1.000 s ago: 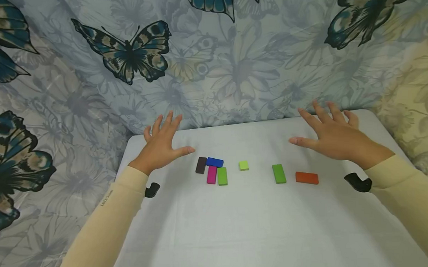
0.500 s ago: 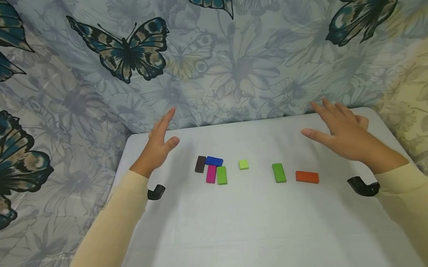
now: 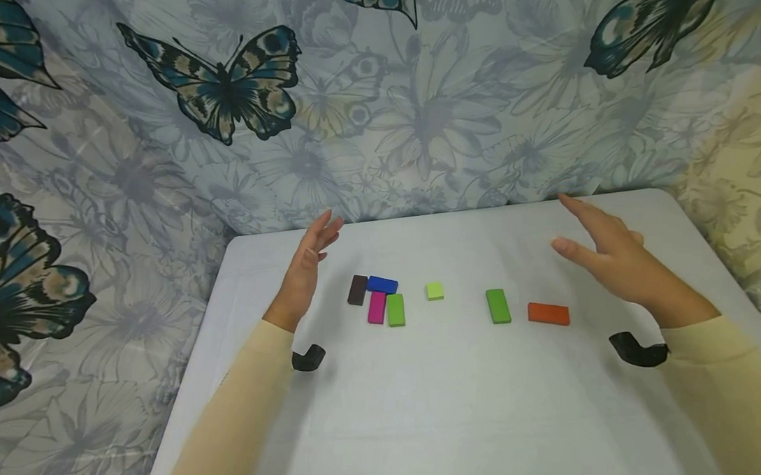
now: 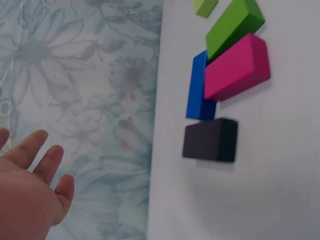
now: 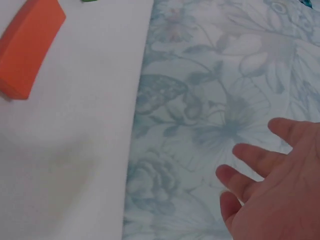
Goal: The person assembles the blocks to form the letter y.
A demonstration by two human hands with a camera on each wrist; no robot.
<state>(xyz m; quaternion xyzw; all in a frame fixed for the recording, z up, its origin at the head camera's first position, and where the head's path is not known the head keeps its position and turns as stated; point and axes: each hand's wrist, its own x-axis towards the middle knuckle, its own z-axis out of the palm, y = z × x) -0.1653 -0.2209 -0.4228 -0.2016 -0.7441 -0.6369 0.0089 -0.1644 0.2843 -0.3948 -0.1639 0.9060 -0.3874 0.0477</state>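
My left hand (image 3: 300, 280) is raised over the left of the table, palm turned inward, holding nothing. Nearest to it lies a dark brown block (image 3: 357, 290), beside a blue block (image 3: 382, 285). A magenta block (image 4: 237, 69) and a green block (image 3: 395, 310) lie side by side just in front of the blue one. My right hand (image 3: 613, 256) hovers over the right side with fingers extended and nothing in it. An orange block (image 3: 548, 314) is nearest to that hand, and a second green block (image 3: 498, 306) lies left of it. A small lime block (image 3: 434, 290) sits between the groups.
All the blocks lie on a white-covered table (image 3: 450, 408). Behind its far edge hangs a cloth with butterflies and flowers (image 3: 422, 113). A black wrist strap piece (image 3: 308, 358) shows below the left wrist, and another black piece (image 3: 638, 350) below the right.
My left hand has turned its palm inward and shifted right toward the dark brown block. My right hand has turned side-on and moved slightly right and down. The blocks have stayed put.
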